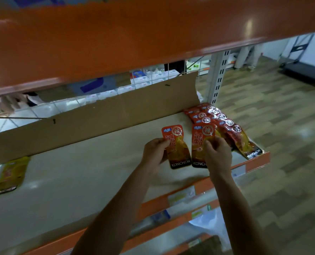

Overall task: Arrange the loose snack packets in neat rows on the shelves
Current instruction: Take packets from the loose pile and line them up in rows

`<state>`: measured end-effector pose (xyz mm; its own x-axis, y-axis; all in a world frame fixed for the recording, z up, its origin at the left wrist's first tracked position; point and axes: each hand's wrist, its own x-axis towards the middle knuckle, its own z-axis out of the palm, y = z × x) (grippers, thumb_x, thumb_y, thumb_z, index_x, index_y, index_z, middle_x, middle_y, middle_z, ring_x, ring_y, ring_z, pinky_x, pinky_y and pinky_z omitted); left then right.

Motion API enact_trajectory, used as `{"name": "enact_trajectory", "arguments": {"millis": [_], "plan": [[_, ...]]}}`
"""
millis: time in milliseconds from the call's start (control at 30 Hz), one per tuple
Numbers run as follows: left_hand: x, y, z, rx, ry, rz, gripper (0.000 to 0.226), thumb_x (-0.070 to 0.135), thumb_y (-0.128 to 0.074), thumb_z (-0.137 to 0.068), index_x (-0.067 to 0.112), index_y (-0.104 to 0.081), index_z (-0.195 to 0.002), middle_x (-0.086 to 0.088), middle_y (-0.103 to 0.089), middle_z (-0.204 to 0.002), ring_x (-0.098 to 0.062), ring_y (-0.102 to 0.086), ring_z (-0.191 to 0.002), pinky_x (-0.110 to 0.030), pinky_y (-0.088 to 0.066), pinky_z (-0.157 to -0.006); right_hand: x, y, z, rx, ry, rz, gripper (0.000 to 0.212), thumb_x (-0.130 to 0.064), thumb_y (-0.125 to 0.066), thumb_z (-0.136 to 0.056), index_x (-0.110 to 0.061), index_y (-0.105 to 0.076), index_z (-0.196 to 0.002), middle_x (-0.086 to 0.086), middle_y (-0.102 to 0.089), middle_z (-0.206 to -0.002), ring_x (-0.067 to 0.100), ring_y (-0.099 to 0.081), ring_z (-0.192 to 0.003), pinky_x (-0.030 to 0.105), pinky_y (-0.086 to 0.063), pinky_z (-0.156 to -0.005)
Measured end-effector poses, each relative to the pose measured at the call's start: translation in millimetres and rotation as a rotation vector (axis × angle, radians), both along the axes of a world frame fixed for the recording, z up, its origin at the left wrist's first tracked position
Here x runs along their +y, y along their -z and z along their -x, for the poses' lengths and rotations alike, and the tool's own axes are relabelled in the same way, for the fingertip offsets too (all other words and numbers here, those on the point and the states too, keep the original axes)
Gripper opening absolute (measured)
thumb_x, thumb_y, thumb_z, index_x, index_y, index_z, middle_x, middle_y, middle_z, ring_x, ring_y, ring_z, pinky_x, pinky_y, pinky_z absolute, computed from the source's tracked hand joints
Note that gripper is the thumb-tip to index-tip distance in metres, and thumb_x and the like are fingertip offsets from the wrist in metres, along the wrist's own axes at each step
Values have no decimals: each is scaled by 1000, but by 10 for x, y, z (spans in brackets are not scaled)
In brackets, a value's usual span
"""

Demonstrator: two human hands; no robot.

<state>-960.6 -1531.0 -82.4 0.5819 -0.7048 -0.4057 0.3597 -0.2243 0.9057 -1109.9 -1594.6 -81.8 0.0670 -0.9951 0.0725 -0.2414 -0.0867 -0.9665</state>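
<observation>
Two red and orange snack packets marked KONCHEW are over the pale shelf (90, 162). My left hand (155, 151) pinches the left packet (177, 150) by its left edge. My right hand (217, 153) pinches the right packet (200, 142) at its right side. Both packets stand side by side, tops pointing away from me. To their right, several matching red packets (224, 124) lie overlapped in a row that runs to the shelf's right end. A single yellow packet (10, 174) lies flat at the shelf's far left.
A brown cardboard strip (97, 116) stands along the shelf's back. An orange shelf (134, 34) overhangs close above. Orange front rails with price tags (182, 196) and lower shelves are below. A grey slotted upright (219, 78) stands at the right, with patterned floor (281, 126) beyond.
</observation>
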Motion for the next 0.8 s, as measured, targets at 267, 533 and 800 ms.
{"name": "enact_trajectory", "arguments": {"millis": [267,533,800], "plan": [[-438,70,364,-140,98,-70,6,14,-65,-90,15,-65,-84,2,-65,-75,-5,-57,-62,-14,-42,-49,-656,-37,402,93,30,66,28,-11,-55,-90,-6,-59,-117,10,-65,-105,24,-62,-93,41,-52,-82],[-830,154,833,-250,68,-68,10,11,-69,-87,13,-65,-78,-3,-68,-77,-13,-61,-61,-24,-53,-58,-1198,-49,790,135,32,64,32,-14,-59,-88,-13,-59,-121,2,-62,-92,25,-62,-94,43,-49,-88],[-977,252,1056,-415,17,-141,9,20,-74,-84,21,-66,-81,2,-71,-85,-8,-69,-66,-29,-60,-71,-1379,41,920,144,-85,25,35,-16,-59,-90,-12,-58,-124,0,-61,-94,22,-62,-91,43,-51,-85]]}}
